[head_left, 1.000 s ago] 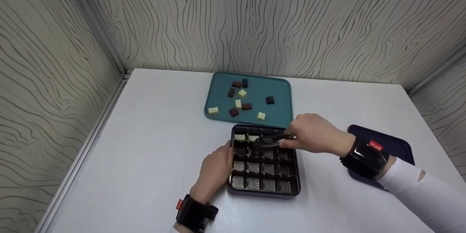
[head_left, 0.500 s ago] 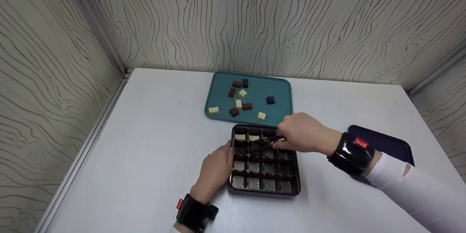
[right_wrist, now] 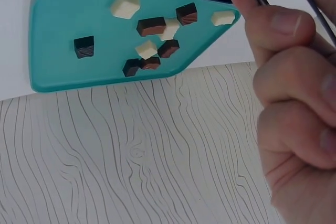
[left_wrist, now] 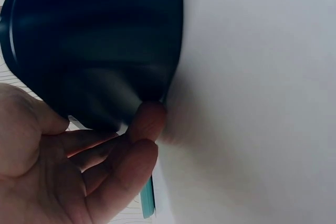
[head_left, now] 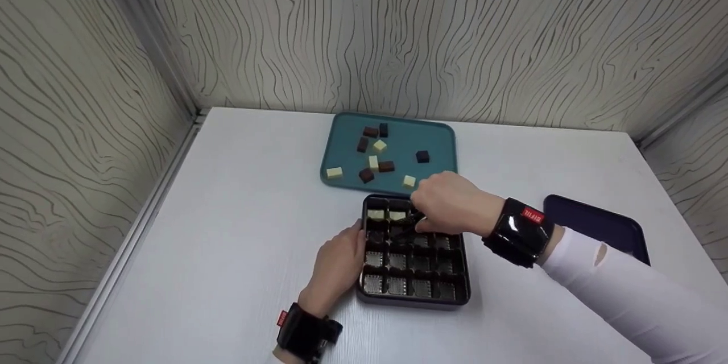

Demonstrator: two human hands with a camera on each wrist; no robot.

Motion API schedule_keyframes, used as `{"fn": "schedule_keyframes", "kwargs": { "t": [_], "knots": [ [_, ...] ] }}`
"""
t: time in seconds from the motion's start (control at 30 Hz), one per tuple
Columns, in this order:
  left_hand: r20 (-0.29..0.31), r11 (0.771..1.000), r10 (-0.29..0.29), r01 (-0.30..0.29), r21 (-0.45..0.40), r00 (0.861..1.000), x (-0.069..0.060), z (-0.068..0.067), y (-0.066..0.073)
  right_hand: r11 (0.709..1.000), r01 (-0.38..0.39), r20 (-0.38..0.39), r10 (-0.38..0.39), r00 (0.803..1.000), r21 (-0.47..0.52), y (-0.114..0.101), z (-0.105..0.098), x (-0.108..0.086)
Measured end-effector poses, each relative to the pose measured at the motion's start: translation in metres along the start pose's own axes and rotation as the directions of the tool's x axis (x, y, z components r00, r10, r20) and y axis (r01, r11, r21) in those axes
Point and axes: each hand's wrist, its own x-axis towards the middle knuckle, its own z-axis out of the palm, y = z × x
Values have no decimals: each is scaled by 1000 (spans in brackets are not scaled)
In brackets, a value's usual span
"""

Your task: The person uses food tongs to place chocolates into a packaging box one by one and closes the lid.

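Observation:
A dark box (head_left: pixel 414 299) with a gridded insert stands on the white table, two cream chocolates (head_left: pixel 376 214) in its far-left compartments. My left hand (head_left: pixel 335 261) rests against the box's left wall; in the left wrist view its fingertips (left_wrist: pixel 149 121) touch the wall low down near the table. With my right hand (head_left: pixel 449 202) I grip black tongs (right_wrist: pixel 314 9), whose two arms show in the right wrist view. The tongs' ends are over the second row of compartments, partly behind the hand. Whether a dark chocolate is between them, I cannot tell.
Directly behind the box lies a teal tray (head_left: pixel 438 133) holding several loose chocolates, such as a dark one (head_left: pixel 422 156) and a cream one (head_left: pixel 334 172). A navy lid or tray (head_left: pixel 597 224) lies to the right, beneath the right forearm. Patterned walls enclose the table.
My right hand has shifted left across the box, and the tongs have tilted more steeply. Half a second ago a dark piece showed at their ends. The left hand stays against the box.

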Motion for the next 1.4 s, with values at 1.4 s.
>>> {"fn": "schedule_keyframes", "kwargs": {
  "t": [1.4],
  "knots": [
    [12, 1000, -13, 12, 8, 1000, 0, 2, -2, 996, -52, -23, 54, 998, 66, 21, -9, -13]
  ]
}}
